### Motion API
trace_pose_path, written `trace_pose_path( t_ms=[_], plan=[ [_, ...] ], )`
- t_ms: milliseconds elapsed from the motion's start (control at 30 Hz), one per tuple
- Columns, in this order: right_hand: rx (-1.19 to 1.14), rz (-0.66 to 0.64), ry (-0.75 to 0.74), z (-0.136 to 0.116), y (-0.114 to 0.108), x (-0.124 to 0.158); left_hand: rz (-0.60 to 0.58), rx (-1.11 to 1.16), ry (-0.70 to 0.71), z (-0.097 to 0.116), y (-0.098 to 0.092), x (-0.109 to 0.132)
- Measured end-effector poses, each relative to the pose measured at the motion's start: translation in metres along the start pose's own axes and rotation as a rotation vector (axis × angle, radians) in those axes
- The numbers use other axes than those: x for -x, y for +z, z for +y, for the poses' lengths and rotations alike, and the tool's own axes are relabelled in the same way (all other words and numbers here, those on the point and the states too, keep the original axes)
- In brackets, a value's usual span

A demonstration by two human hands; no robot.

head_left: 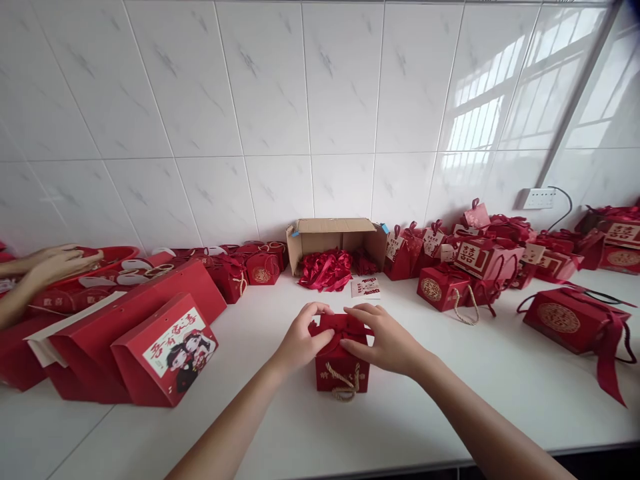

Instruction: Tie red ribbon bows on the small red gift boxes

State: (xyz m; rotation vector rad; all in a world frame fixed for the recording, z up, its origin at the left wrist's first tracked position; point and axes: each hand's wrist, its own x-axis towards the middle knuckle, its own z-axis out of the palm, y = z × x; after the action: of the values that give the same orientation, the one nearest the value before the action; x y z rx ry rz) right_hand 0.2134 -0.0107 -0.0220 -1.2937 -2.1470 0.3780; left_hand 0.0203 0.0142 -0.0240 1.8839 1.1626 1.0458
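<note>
A small red gift box [342, 377] with gold lettering stands upright on the white table in front of me. Its twisted rope handle [344, 385] hangs down the near side. A dark red ribbon [342, 325] is tied across the top. My left hand [306, 337] curls over the top left of the box, its thumb and fingers closed on the ribbon. From the other side, my right hand [383, 337] grips the ribbon with bent fingers, thumb near the knot. The fingers partly hide the knot and the ribbon ends.
Behind the box, an open cardboard carton [333, 227] holds red ribbons [325, 269], with a printed card [365, 288] beside it. Large red boxes [165, 353] stand left; ribboned boxes [445, 288] crowd the right. Another person's hands [55, 263] are at the far left.
</note>
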Motion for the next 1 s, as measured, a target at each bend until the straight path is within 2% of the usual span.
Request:
trace_pose_path(
  t_ms=[133, 233, 300, 367, 467, 567, 700, 833, 1000],
  plan=[
    [-0.046, 0.013, -0.023, 0.002, 0.003, -0.001, -0.023, 0.059, -0.028, -0.008, 0.004, 0.004],
    [-0.165, 0.086, -0.01, 0.01, 0.014, 0.002, 0.027, 0.075, -0.061, -0.014, 0.006, 0.005],
    [-0.286, 0.148, 0.071, 0.019, 0.021, 0.004, 0.068, 0.076, -0.111, -0.017, 0.005, 0.004],
    [-0.398, 0.174, 0.22, 0.027, 0.026, 0.006, 0.061, 0.115, -0.199, -0.02, 0.003, 0.003],
    [-0.524, 0.092, 0.408, 0.035, 0.026, 0.006, 0.004, 0.208, -0.316, -0.019, 0.0, 0.003],
    [-0.599, -0.063, 0.473, 0.033, 0.017, 0.005, -0.09, 0.228, -0.38, -0.012, -0.005, 0.003],
    [-0.66, -0.158, 0.467, 0.027, 0.003, 0.004, -0.192, 0.13, -0.349, -0.002, -0.011, 0.004],
    [-0.767, -0.187, 0.409, 0.028, -0.005, 0.006, -0.182, 0.151, -0.324, 0.0, -0.014, 0.004],
    [-0.778, -0.183, 0.427, 0.037, -0.005, 0.009, -0.145, 0.192, -0.308, -0.006, -0.017, 0.005]
  ],
)
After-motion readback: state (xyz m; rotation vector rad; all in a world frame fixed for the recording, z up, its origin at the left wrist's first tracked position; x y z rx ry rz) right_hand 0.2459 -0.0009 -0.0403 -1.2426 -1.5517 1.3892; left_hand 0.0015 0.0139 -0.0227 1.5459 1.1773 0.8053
